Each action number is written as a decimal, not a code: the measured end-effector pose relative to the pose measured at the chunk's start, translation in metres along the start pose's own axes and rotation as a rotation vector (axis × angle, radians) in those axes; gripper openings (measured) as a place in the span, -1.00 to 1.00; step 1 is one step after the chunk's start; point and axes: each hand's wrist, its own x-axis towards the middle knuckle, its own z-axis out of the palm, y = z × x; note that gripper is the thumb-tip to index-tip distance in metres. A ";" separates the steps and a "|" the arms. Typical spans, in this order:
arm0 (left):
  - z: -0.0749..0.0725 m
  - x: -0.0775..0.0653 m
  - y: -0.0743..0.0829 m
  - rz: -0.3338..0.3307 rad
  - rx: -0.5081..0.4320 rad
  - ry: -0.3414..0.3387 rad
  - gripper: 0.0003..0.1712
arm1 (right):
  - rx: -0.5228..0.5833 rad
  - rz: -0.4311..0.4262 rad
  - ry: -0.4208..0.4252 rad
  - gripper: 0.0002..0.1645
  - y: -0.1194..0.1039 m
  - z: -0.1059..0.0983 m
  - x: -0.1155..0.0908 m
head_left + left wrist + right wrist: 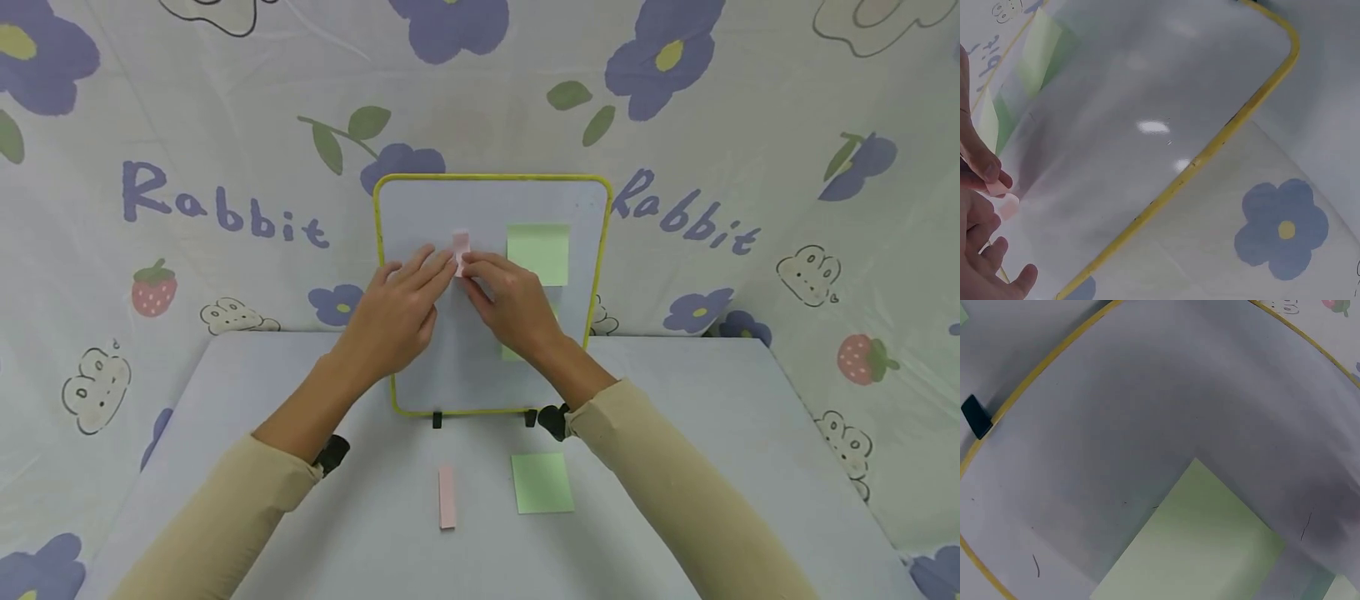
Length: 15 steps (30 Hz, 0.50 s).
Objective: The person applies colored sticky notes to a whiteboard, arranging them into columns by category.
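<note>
A narrow pink sticky note (461, 242) lies upright against the whiteboard (450, 375), left of its middle. My right hand (513, 304) pinches the lower part of the note between thumb and finger. From the left, my left hand (397, 312) reaches up with its fingers extended, fingertips at the note's left edge. In the left wrist view the pink note (1008, 206) curls away from the board beside the fingers. A square green sticky note (537, 254) is stuck at the board's upper right. Below it, another green note (1194, 540) is partly hidden by my right hand in the head view.
The yellow-rimmed board stands on small black feet (437, 420) on a white table (660, 400). In front of it lie a pink sticky-note pad (447, 497) and a green pad (542, 483). Behind hangs a patterned cloth (480, 108) with flowers and rabbits.
</note>
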 end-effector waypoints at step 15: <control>0.011 0.019 -0.011 0.014 0.133 -0.088 -0.39 | 0.020 0.007 0.015 -0.82 0.000 0.001 0.000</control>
